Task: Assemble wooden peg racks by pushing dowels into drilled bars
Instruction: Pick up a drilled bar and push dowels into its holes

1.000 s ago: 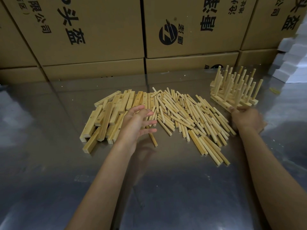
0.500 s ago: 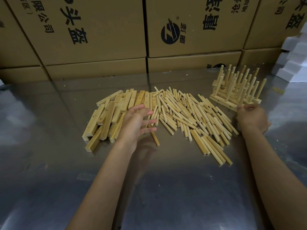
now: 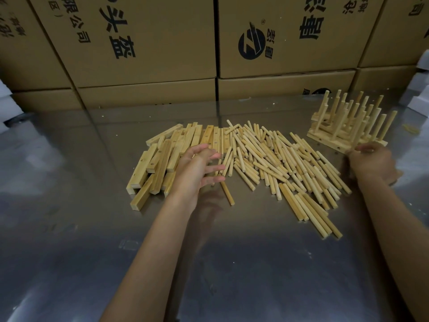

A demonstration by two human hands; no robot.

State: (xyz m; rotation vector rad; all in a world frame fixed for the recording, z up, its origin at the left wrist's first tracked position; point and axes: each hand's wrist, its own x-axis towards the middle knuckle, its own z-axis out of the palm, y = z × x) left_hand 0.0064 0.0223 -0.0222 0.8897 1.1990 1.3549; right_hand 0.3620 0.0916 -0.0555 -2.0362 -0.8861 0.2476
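Observation:
A heap of drilled wooden bars (image 3: 162,156) lies left of centre on the metal table. Beside it, to the right, spreads a wide pile of loose dowels (image 3: 274,159). Several finished peg racks (image 3: 348,126) with upright dowels stand stacked at the far right. My left hand (image 3: 197,168) hovers over the seam between bars and dowels, fingers spread and relaxed, holding nothing. My right hand (image 3: 371,161) sits just in front of the peg racks, its back towards me with the fingers bent near the front rack's edge; whether they touch it I cannot tell.
The steel table (image 3: 69,228) is reflective, with bare surface toward me. Stacked cardboard boxes (image 3: 144,43) form a wall along the table's back edge. White foam blocks (image 3: 421,98) sit at the far right, and another white piece (image 3: 5,108) at the far left.
Both hands stay nearly where they were. The right hand has drifted slightly toward the front edge of the peg racks. The camera shifted a little.

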